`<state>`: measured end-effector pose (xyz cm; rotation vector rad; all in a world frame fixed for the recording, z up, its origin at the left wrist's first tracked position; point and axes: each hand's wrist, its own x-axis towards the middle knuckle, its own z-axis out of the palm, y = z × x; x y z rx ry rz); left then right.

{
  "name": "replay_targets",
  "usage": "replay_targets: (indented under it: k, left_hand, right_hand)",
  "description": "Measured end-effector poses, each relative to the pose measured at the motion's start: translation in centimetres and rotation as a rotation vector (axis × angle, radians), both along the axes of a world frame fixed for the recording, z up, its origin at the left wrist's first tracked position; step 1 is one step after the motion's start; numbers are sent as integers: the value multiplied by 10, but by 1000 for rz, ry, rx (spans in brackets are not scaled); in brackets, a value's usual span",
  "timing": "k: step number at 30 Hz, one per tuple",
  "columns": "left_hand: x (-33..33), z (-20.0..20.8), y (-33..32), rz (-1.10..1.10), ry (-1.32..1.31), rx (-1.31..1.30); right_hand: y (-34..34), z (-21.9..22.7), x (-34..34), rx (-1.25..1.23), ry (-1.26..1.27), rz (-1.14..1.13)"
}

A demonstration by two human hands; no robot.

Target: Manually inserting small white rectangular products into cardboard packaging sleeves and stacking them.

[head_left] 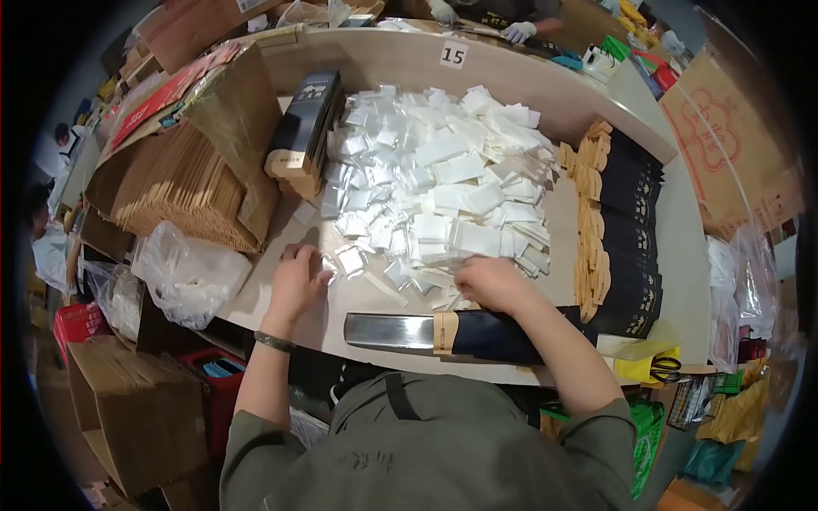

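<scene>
A big heap of small clear plastic packets (pixel 443 170) covers the middle of the beige table (pixel 511 85). My left hand (pixel 296 279) rests flat on the table at the heap's near left edge, fingers spread, beside a single packet (pixel 351 260). My right hand (pixel 492 285) reaches into the near edge of the heap, fingers curled over packets; whether it holds one is hidden. In front of me lies a long dark sleeve with a tan band and a shiny metal end (pixel 443 332).
A row of dark flat sleeves with tan tops (pixel 622 230) lines the right side. A stack of brown paper bags (pixel 187 187) and a dark box (pixel 302 128) stand at left. A clear bag (pixel 192 272), cardboard boxes and another person's gloved hands (pixel 518 32) surround the table.
</scene>
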<state>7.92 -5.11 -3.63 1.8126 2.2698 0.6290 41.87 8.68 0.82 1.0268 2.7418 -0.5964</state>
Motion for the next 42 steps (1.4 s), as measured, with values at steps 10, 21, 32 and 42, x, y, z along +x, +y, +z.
replay_targets:
  k: [10,21,32,42]
  left_hand:
    - [56,8,-41,337,-889,214]
    - [123,4,-44,-1,-436,150]
    - [-156,169,32,370,468,458]
    - [-151,176,52,388,542,71]
  right_hand:
    - [-17,19,34,-85,328,-135]
    - [51,1,19,195,209,-123]
    - [-43,37,-36,-187,345,-106]
    - [-77,20,-57,-51,-28,212]
